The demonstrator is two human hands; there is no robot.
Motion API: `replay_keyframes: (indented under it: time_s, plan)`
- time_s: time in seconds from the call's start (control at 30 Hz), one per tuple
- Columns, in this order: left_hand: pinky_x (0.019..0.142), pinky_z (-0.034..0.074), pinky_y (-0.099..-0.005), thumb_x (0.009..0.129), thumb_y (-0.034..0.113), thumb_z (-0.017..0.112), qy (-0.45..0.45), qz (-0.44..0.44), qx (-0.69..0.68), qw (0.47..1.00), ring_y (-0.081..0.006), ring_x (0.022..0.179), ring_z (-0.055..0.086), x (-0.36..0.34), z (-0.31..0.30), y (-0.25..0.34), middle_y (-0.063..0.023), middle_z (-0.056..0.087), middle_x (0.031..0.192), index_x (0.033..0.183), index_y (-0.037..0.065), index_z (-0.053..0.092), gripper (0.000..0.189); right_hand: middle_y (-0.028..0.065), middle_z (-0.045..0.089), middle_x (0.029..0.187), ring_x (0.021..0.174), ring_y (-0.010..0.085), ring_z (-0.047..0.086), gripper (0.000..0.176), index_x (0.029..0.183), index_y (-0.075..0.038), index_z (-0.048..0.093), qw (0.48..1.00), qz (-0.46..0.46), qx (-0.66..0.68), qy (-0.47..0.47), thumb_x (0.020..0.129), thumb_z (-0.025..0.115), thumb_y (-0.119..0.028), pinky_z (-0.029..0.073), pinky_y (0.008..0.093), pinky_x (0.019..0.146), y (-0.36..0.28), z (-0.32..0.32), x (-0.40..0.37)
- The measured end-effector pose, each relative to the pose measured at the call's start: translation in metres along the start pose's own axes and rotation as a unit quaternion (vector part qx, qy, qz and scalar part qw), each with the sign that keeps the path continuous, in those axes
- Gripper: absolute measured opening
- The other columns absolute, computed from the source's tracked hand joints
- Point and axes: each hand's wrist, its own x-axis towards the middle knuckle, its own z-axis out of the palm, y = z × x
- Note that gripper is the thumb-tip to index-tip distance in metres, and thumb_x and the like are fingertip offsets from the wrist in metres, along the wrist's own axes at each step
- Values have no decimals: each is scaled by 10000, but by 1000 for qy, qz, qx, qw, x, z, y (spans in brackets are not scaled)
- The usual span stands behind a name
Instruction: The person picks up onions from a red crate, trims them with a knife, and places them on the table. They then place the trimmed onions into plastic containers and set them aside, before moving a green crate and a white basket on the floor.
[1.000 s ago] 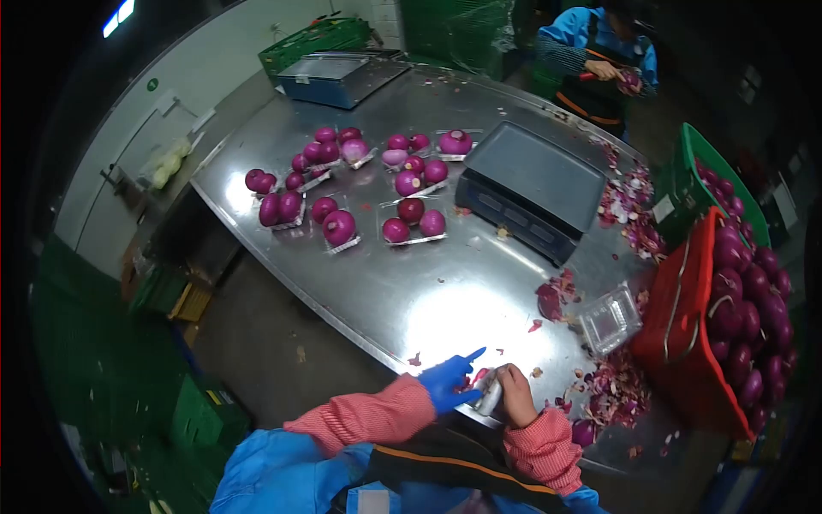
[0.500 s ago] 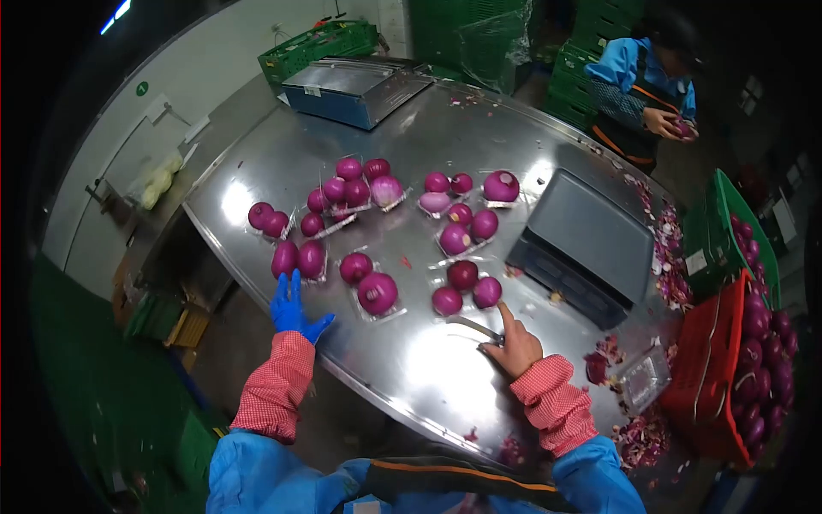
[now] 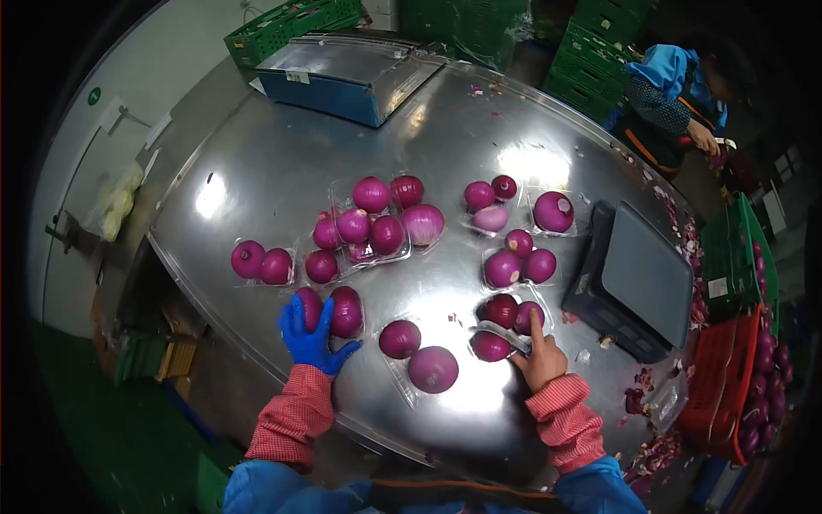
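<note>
My left hand (image 3: 308, 337), in a blue glove, has its fingers spread against a pair of red onions (image 3: 346, 312) in a clear tray at the table's near left edge. My bare right hand (image 3: 542, 355) is closed on a small knife (image 3: 503, 334), its index finger stretched toward a clear tray with three onions (image 3: 491, 346). The blade lies over these onions. Between my hands, two more onions (image 3: 433, 369) sit in a tray. Further back stand several trays of onions (image 3: 353, 225).
A dark scale (image 3: 638, 278) stands right on the metal table (image 3: 282, 163). A metal box (image 3: 321, 92) is at the back. Onion peels, a red crate (image 3: 717, 377) and a green crate (image 3: 728, 257) line the right side. A co-worker (image 3: 676, 94) stands back right.
My right hand has come up beside the three-onion tray, with the knife now over the onions. My left hand has moved onto the onion pair. The view has shifted.
</note>
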Motion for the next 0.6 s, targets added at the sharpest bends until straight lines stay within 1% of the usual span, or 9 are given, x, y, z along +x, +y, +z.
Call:
replay_keyframes:
  time_s: [0.1, 0.13, 0.2, 0.27, 0.33, 0.43, 0.57, 0.6]
  plan:
    - [1118, 209, -603, 569, 578, 838, 14, 2, -27, 1000, -502, 1367, 225, 30, 9, 0, -257, 207, 1548, 1424, 289, 477, 972, 178, 631, 786, 688, 357, 659, 1041, 1533, -229, 217, 1000, -4, -12, 4, 702, 830, -357, 518, 446, 591, -26, 0, 30]
    - [1122, 211, -597, 562, 574, 842, 18, 12, -17, 1000, -494, 1373, 231, 43, 12, 0, -258, 217, 1543, 1431, 276, 468, 992, 182, 632, 759, 666, 360, 656, 1030, 1534, -230, 210, 1000, -19, -9, 15, 716, 815, -392, 512, 450, 574, -33, 1, 42]
    - [1131, 214, -583, 548, 567, 849, 27, 36, 1, 999, -477, 1385, 243, 69, 22, 1, -260, 239, 1532, 1443, 250, 450, 1031, 190, 629, 771, 635, 352, 651, 1033, 1532, -239, 217, 999, -32, -7, 26, 707, 820, -388, 503, 445, 540, -48, 4, 66]
    - [1127, 223, -578, 539, 551, 860, 29, 57, 5, 998, -473, 1383, 249, 94, 32, 3, -259, 238, 1535, 1445, 260, 448, 1037, 191, 625, 765, 603, 337, 650, 1029, 1531, -250, 219, 998, -50, 0, 44, 707, 815, -406, 501, 435, 507, -59, 7, 90]
    - [1122, 232, -568, 524, 529, 875, 43, 76, 12, 996, -468, 1381, 254, 118, 46, 0, -258, 230, 1541, 1448, 283, 444, 1049, 189, 623, 756, 605, 329, 653, 1029, 1532, -253, 219, 997, -61, -24, 49, 707, 814, -410, 509, 425, 509, -72, 5, 114]
    - [1116, 236, -564, 524, 523, 876, 32, 66, 13, 997, -469, 1376, 261, 153, 57, 8, -260, 223, 1544, 1450, 289, 441, 1050, 181, 621, 743, 606, 316, 657, 1022, 1531, -251, 223, 993, -90, -43, 60, 710, 810, -410, 523, 410, 516, -83, 4, 146]
    - [1100, 259, -546, 554, 533, 858, 32, 30, 28, 999, -476, 1361, 282, 203, 72, 18, -260, 211, 1552, 1477, 310, 395, 1055, 177, 625, 744, 604, 315, 658, 1018, 1529, -241, 224, 989, -125, -30, 72, 713, 807, -415, 525, 411, 517, -97, 5, 188]
    - [1104, 260, -542, 569, 549, 845, 30, 17, 47, 998, -477, 1364, 279, 214, 78, 19, -254, 190, 1562, 1490, 331, 362, 1063, 178, 624, 742, 605, 316, 658, 1019, 1530, -239, 220, 988, -133, -26, 79, 715, 806, -416, 526, 412, 520, -103, 5, 198]
